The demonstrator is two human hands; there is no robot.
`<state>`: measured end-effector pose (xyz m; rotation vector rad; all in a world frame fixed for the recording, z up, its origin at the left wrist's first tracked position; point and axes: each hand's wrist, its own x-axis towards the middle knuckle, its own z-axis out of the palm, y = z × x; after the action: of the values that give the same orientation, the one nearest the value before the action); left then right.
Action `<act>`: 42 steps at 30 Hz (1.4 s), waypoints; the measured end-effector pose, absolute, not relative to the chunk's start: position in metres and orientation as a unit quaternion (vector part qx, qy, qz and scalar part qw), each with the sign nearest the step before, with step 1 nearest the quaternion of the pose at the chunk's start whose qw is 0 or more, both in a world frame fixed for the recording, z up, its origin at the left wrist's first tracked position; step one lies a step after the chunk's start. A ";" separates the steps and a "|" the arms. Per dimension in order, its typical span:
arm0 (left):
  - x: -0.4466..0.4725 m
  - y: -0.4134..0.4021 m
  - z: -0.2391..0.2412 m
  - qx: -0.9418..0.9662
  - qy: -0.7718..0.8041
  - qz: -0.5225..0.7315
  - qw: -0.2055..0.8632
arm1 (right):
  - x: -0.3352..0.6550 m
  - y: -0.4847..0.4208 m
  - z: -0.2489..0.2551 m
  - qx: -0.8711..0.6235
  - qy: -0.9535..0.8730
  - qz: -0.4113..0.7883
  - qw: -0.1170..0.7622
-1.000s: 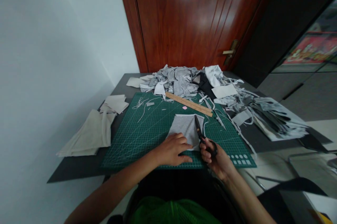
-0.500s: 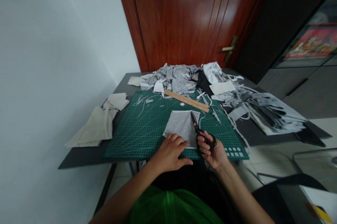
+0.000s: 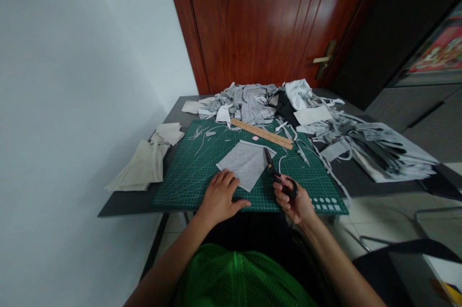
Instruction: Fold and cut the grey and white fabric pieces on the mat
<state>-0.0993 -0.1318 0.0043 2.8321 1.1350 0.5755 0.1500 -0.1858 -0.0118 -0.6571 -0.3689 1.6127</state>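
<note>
A light grey piece of fabric (image 3: 247,162) lies turned at an angle on the green cutting mat (image 3: 184,179). My left hand (image 3: 221,196) rests flat with fingers spread, its fingertips on the fabric's near left edge. My right hand (image 3: 294,198) grips the handles of black scissors (image 3: 270,165). Their blades point away from me and lie against the fabric's right corner; whether they are parted I cannot make out. A thin pale strip (image 3: 282,162) curls on the mat just right of the blades.
A wooden ruler (image 3: 262,133) lies across the mat's far part, a utility knife (image 3: 302,155) to its right. Grey scraps (image 3: 249,102) are heaped at the back. Folded grey fabric (image 3: 390,150) is stacked at right, cream cloth (image 3: 139,167) at left. A pink piece (image 3: 255,138) lies near the ruler.
The grey fabric has been turned on the mat, so a corner now points toward me. My left hand has slid left with it. The scissors stay in my right hand; the view has shifted slightly.
</note>
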 end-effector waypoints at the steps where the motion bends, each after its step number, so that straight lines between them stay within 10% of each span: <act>1: -0.103 -0.133 0.003 0.915 0.360 0.181 0.022 | 0.150 -0.187 -0.013 -0.288 -0.173 0.702 0.628; 42: -0.156 -0.153 -0.023 0.939 0.265 0.220 0.019 | 0.108 -0.308 -0.015 -0.410 -0.228 0.785 0.404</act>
<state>-0.1555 -0.1527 -0.0234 2.9146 0.8227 0.6815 0.1080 -0.3081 -0.0152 -1.0364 -0.5754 1.9825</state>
